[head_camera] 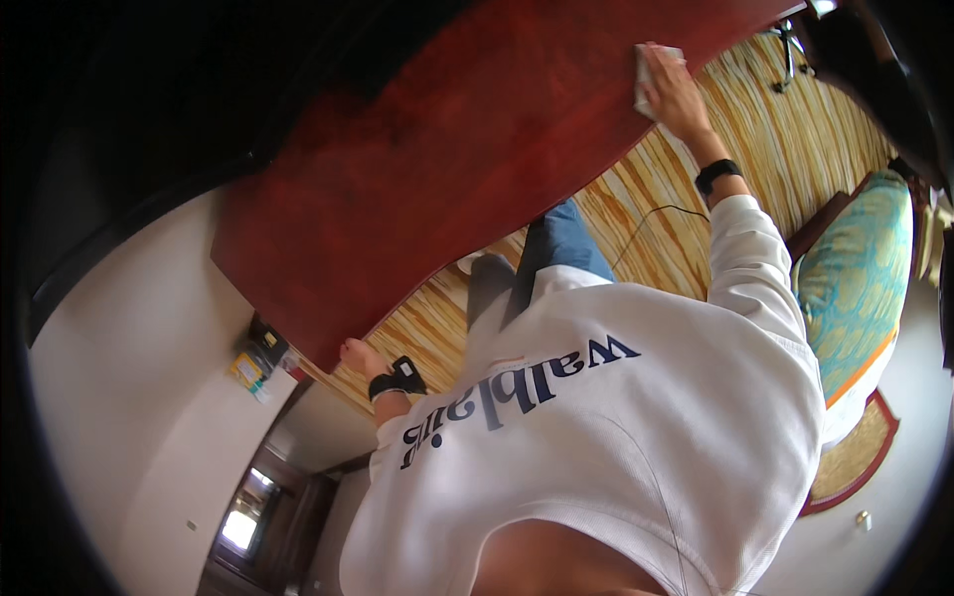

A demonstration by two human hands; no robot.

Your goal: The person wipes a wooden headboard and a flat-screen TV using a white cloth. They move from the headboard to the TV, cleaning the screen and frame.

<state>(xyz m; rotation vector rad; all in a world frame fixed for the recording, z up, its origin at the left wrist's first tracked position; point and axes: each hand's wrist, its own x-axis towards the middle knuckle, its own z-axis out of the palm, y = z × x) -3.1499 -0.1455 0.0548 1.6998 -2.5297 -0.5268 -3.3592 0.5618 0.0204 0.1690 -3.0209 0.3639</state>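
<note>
Before me stretches a dark red tabletop (pixel 447 164) with a curved near edge. My right hand (pixel 671 89) lies fairly flat on a folded whitish cloth (pixel 645 104), pressed against the tabletop near its edge at the far right. My left hand (pixel 364 357) is at the tabletop's near left corner, its fingers curled against the edge. Whether it grips the edge or only leans on it cannot be made out. Black bands circle both wrists.
A large black object (pixel 171 97), blurred, covers the upper left. Small packages (pixel 253 365) sit beyond the left corner. Below is a striped yellow-brown floor (pixel 663 223) with a thin dark cable (pixel 652 212). A turquoise-patterned cushion (pixel 857 283) stands at the right, and chair casters (pixel 782 82) at upper right.
</note>
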